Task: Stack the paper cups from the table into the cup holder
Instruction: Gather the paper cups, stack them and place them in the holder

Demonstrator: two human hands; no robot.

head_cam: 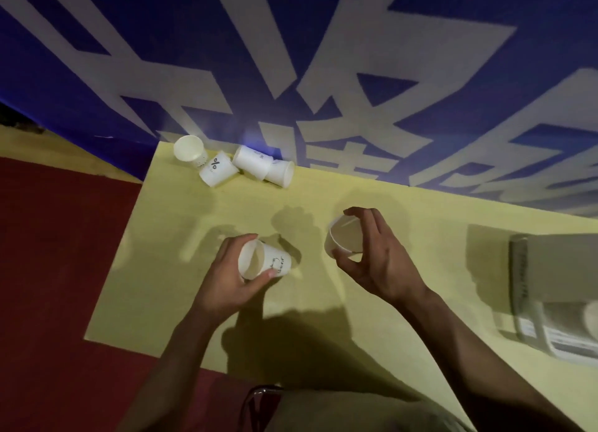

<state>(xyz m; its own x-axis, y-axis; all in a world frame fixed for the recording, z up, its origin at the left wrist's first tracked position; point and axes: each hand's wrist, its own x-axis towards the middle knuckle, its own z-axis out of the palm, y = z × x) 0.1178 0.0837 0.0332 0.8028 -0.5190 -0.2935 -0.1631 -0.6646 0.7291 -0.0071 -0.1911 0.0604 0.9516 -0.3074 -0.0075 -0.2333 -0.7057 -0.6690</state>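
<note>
Left grip (233, 270) holds one paper cup (263, 259), right grip (372, 253) another (344, 237); I count four more (220, 171); cup holder (556, 289) is cut off.

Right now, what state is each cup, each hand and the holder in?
Left hand: grip closed around a paper cup.
Left-hand cup: held tilted, mouth toward the camera.
Right hand: grip closed around another cup.
Right-hand cup: held tilted, empty.
Four loose cups: lying tipped over at the table's far edge.
Cup holder: lying on the table, right side.
</note>
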